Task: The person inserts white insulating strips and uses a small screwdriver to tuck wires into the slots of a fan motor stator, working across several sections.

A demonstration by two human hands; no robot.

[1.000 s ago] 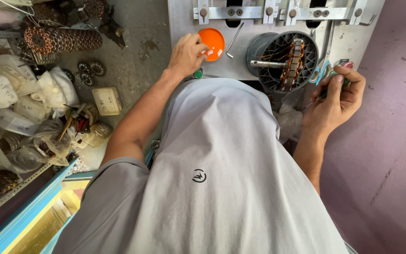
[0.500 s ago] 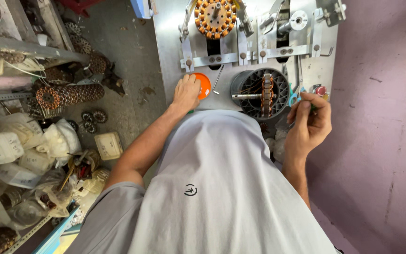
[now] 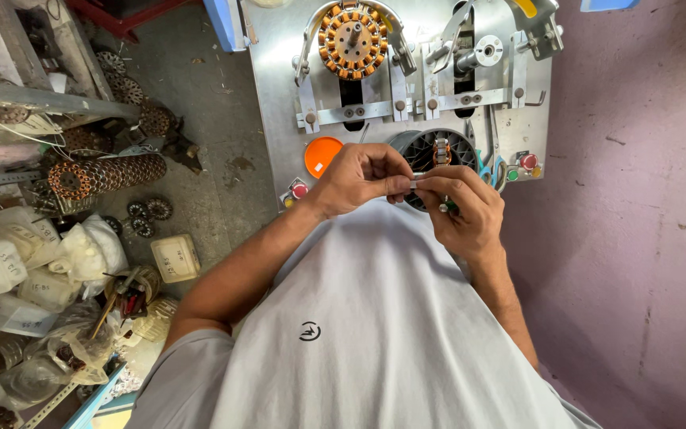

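- Pinching a small silvery metal piece [image 3: 416,183] between them, the left hand [image 3: 359,176] and the right hand [image 3: 462,208] meet fingertip to fingertip, both closed on it, over the lower edge of the upright grey metal machine panel [image 3: 279,95].
- Just behind the hands sits a round dark finned housing [image 3: 426,151], near the panel's bottom edge.
- An orange round disc [image 3: 321,155] lies left of the left hand, toward the panel's lower left corner.
- A copper-wound ring stator [image 3: 352,32] is mounted near the panel's top edge.
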